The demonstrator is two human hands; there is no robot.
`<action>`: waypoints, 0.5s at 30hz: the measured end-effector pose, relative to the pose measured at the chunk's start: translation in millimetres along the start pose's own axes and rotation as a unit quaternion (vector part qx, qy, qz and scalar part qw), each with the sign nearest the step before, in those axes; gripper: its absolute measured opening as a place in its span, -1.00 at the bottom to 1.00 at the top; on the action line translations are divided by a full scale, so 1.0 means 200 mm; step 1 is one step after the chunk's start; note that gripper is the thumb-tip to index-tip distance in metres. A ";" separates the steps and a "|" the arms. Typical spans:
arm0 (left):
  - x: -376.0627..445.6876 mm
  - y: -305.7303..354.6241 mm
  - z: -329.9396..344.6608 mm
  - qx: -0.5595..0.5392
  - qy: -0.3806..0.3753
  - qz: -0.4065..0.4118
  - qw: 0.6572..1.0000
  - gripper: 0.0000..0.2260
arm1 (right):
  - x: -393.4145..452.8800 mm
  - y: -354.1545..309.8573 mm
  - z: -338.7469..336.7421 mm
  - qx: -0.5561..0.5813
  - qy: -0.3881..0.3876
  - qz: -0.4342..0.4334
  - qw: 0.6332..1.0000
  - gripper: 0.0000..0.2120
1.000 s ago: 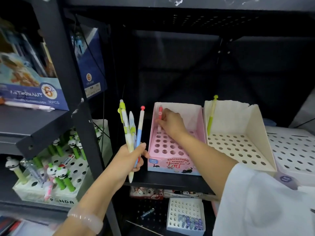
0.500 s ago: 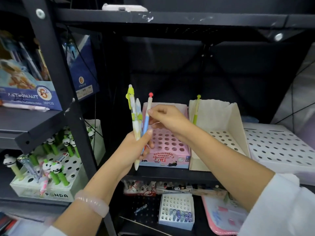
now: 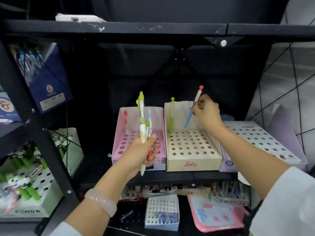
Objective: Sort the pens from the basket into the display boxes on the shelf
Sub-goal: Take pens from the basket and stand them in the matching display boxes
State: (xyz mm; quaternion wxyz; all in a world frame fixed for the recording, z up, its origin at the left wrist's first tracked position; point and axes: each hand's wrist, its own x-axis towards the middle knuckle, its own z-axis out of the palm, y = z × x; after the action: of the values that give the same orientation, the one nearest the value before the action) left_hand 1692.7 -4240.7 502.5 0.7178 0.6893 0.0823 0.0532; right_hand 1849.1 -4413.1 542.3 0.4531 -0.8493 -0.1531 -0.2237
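So the right hand [image 3: 205, 111] pinches one blue pen [image 3: 190, 114] mid-frame; the left hand [image 3: 138, 155] grips two pens [image 3: 142, 120]; "PANDA" box [image 3: 25, 211] sits lower left.

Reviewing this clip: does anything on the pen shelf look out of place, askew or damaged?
Nothing looks damaged or spilled. The pink box, beige box and lilac box sit side by side. One red pen and one green pen stand upright in holes. The blue pen tilts only because the right hand holds it.
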 end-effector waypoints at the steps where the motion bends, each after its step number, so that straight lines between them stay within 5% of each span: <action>1: 0.00 -0.01 0.00 -0.002 -0.001 -0.002 1.000 -0.78 | 0.00 0.02 0.02 -0.018 -0.004 -0.008 1.000 -0.89; 5: 0.01 -0.02 0.00 -0.004 0.002 -0.011 1.000 -0.79 | -0.01 0.07 0.10 -0.100 -0.017 -0.055 0.993 -0.86; 10: 0.01 -0.03 -0.01 -0.007 -0.009 -0.007 1.000 -0.78 | -0.03 0.09 0.16 -0.143 -0.165 -0.022 0.976 -0.82; 15: 0.00 -0.04 -0.02 -0.004 -0.013 -0.003 1.000 -0.78 | -0.04 0.07 0.16 -0.149 -0.171 0.000 0.974 -0.78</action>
State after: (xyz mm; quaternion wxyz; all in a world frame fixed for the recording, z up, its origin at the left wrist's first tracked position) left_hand 1692.1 -4236.1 495.1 0.7219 0.6866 0.0748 0.0431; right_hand 1855.7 -4394.2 513.2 0.2884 -0.9330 -0.1932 -0.0954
